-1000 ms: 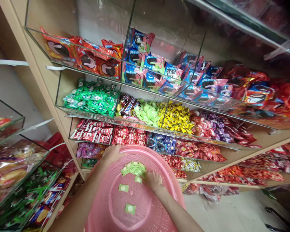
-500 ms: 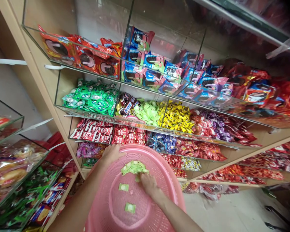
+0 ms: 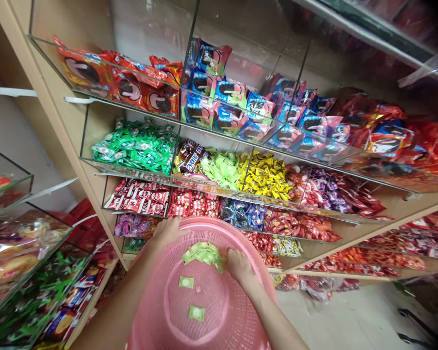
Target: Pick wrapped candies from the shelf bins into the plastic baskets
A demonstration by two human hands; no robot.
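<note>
A round pink plastic basket [image 3: 168,321] fills the lower middle of the head view. My left hand [image 3: 167,230] grips its far rim, fingers curled over the edge. Inside, at the far side, lies a small heap of light green wrapped candies [image 3: 200,253]. My right hand [image 3: 240,266] rests in the basket against the right end of that heap, fingers curled down onto the candies. Two single green candies [image 3: 186,282] lie apart lower on the basket floor.
Wooden shelves [image 3: 54,112] with clear glass bins stand in front, filled with green mints [image 3: 135,146], Snickers bars [image 3: 190,158], light green and yellow candies [image 3: 264,175], red KitKats [image 3: 138,199] and cookie packs [image 3: 222,104]. More snack bins [image 3: 18,253] are at the left.
My right hand moved left into the heap, then back to the right and up along its right end. The candies have been gathered closer. My left hand stayed on the rim.
</note>
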